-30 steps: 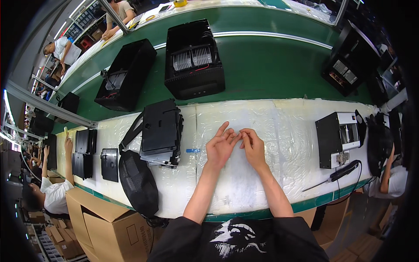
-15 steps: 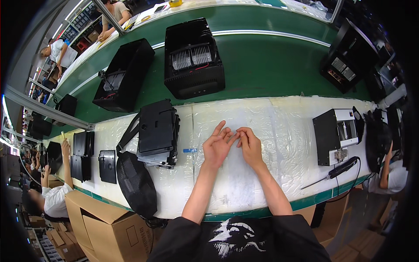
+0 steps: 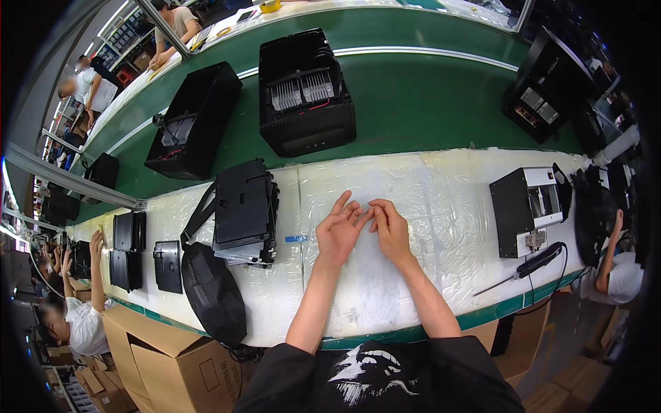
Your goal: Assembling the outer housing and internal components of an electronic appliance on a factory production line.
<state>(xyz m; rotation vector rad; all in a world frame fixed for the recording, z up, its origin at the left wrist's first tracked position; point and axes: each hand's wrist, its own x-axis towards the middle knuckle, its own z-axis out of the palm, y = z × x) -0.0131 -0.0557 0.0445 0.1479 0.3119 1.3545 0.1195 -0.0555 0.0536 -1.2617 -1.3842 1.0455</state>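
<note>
Panel stack [image 3: 242, 206] on bench [image 3: 365, 289] left, screwdriver [image 3: 541, 259] right, casings [image 3: 308, 132] behind

Left palm [image 3: 333, 239] up, left fingers [image 3: 342, 201] half-curled; right fingers [image 3: 383, 208] touching their tips.

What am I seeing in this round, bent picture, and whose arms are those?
No machine arm here: these are a person's own bare hands. A wide fisheye camera worn on the head looks down, so straight edges bend. The left hand is palm up, the right hand beside it, their fingers close together; I can't make out anything held. On the pale, film-covered worktop lie a stack of black panels and a black mesh item at left, a blue strip nearer the hands, and a black-and-silver device and a long-shafted tool at right. Beyond, open black casings sit on a green surface.
</note>
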